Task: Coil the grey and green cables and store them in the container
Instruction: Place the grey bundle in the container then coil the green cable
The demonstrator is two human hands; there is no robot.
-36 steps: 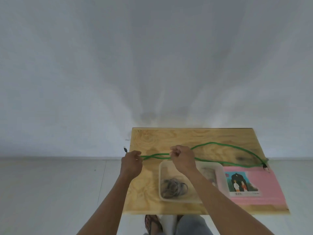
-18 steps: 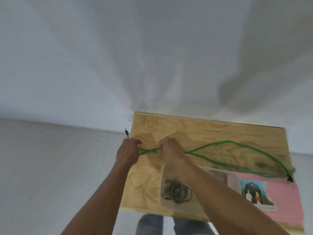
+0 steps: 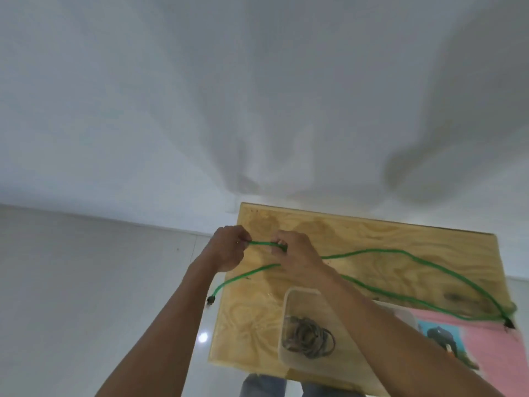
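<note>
A long green cable [image 3: 412,257] lies in a big loop across the plywood table [image 3: 357,236]. My left hand [image 3: 229,250] and my right hand [image 3: 294,256] both pinch it near the table's far left corner, a short taut stretch between them. One black plug [image 3: 211,300] hangs off the left edge below my left hand; the other plug [image 3: 509,323] rests at the right. The grey cable [image 3: 307,336] sits coiled inside the clear plastic container [image 3: 286,305] at the table's near edge, under my right forearm.
A pink sheet with a picture [image 3: 486,348] lies on the table's right near corner. A white wall stands behind the table and pale floor tiles [image 3: 86,282] stretch to the left. My knees [image 3: 263,385] show below the table's front edge.
My hands have closed in on each other and risen slightly. The plug end that stuck up above my left hand now dangles below it off the table's edge. The view has tilted.
</note>
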